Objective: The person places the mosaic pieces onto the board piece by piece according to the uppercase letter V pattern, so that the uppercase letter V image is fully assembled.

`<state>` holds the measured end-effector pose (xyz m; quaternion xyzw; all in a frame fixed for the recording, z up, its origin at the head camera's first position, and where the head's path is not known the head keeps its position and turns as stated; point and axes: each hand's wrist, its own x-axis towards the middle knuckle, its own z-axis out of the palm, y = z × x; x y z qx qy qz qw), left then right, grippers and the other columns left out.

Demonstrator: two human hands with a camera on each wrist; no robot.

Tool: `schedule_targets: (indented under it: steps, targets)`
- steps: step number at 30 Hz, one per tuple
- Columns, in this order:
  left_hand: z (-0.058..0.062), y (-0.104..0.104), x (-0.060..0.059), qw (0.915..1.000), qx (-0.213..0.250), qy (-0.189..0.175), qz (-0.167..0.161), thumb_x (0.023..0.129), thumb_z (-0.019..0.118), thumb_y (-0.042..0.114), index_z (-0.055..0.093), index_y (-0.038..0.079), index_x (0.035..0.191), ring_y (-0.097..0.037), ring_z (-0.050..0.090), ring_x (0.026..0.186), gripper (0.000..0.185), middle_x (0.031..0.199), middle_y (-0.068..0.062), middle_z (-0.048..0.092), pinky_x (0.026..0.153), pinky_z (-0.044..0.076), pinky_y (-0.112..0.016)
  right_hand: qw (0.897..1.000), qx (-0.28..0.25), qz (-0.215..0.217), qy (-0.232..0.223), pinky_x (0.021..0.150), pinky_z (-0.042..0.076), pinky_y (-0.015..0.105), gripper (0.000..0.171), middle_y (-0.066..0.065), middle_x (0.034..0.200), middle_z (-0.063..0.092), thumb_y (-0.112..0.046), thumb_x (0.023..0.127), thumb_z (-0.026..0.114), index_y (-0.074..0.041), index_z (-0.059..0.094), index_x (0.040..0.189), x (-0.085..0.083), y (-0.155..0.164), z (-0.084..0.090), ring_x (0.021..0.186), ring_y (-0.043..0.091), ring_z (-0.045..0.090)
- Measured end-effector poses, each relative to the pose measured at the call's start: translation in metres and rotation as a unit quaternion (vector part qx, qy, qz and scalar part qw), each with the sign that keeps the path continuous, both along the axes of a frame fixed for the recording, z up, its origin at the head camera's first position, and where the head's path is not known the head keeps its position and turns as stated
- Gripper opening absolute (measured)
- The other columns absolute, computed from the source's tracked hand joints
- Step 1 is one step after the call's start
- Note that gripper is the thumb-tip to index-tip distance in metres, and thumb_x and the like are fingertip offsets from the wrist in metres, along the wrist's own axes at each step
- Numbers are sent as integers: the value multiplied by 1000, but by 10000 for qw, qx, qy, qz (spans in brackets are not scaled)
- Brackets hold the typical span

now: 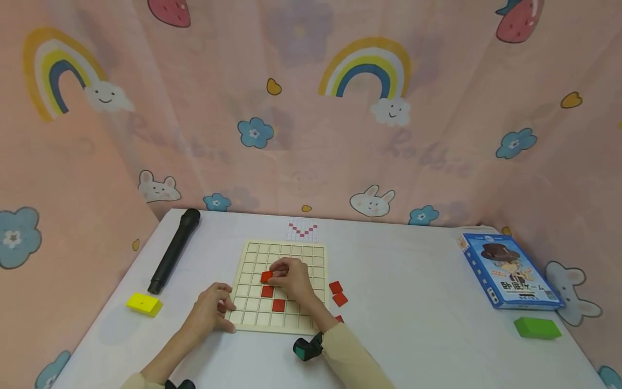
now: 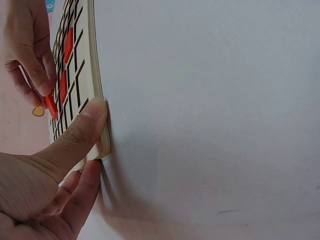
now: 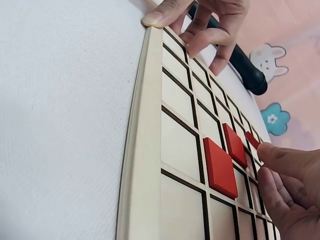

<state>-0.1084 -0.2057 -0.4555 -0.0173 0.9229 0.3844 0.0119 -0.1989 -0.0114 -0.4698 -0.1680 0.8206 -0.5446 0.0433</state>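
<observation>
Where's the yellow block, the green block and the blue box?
Yellow plastic block (image 1: 144,304), head view, top face.
Green plastic block (image 1: 537,328), head view, top face.
Blue cardboard game box (image 1: 507,271), head view, front cover.

Grid board (image 1: 311,249): on the table (image 1: 413,281), middle, toward the near edge; three tiles (image 1: 278,305) in its cells
Loose tiles (image 1: 338,293): just right of the board
Pattern card (image 1: 302,229): behind the board
Microphone (image 1: 174,250): left of the board; block (image 1: 144,303) at its near end
Game box (image 1: 507,270): right edge; another block (image 1: 537,328) before it
</observation>
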Motion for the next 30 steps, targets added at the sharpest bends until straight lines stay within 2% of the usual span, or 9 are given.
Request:
schedule_targets:
  steps: [7, 15, 30]
  targets:
    - [1, 0, 0, 10000, 9, -6, 15, 41, 87, -14, 62, 2, 69, -16, 56, 73, 41, 113, -15, 58, 63, 52, -27, 9999, -51, 73, 80, 66, 53, 21, 20, 16, 81, 70, 6, 72, 78, 6, 68, 90, 1, -7, -1, 72, 22, 68]
    - [1, -1, 1, 9999, -17, 110, -54, 39, 87, -12, 61, 3, 68, -16, 57, 73, 42, 111, -14, 58, 63, 51, -26, 9999, -86, 97, -39, 65, 53, 20, 21, 16, 87, 70, 6, 74, 76, 5, 68, 94, 0, -9, -2, 76, 23, 69]
    - [0, -1, 0, 10000, -4, -14, 14, 42, 88, -11, 61, 5, 69, -16, 56, 76, 42, 114, -13, 57, 65, 51, -27, 9984, -201, 517, -122, 68, 53, 19, 16, 17, 91, 70, 5, 79, 73, 6, 68, 94, -2, -13, -4, 81, 27, 69]
